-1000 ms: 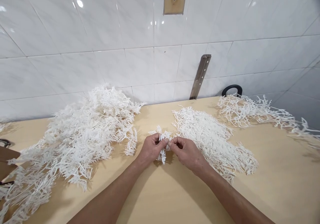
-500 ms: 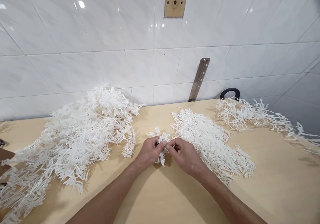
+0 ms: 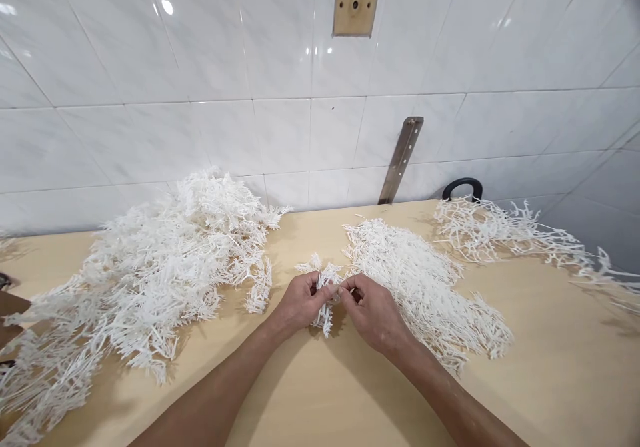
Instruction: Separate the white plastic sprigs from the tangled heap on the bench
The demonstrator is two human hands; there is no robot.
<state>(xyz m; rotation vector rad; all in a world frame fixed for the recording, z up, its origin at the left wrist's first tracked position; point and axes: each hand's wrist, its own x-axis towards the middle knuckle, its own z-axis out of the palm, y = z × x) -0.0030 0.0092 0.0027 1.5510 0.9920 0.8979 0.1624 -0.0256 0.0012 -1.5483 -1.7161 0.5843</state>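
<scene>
Between my hands is a small white branching sprig, its fine tips sticking out above and below my fingers. My left hand pinches it between thumb and fingers. Close against it, my right hand has thumb and forefinger pressed together at the sprig's right side; whatever lies between those fingertips is too small to make out. Just right of my right hand lies a flat heap of thin white sprigs. A larger, fluffier pile of white branching pieces spreads to the left.
The wooden table meets a white tiled wall. A metal bracket rises at its back edge, near a black curved handle. Looser white branches lie at the far right. A wall box sits above.
Both hands remain close together around the sprig, with slight finger movement. The whole view has shifted slightly; the piles look unchanged.
</scene>
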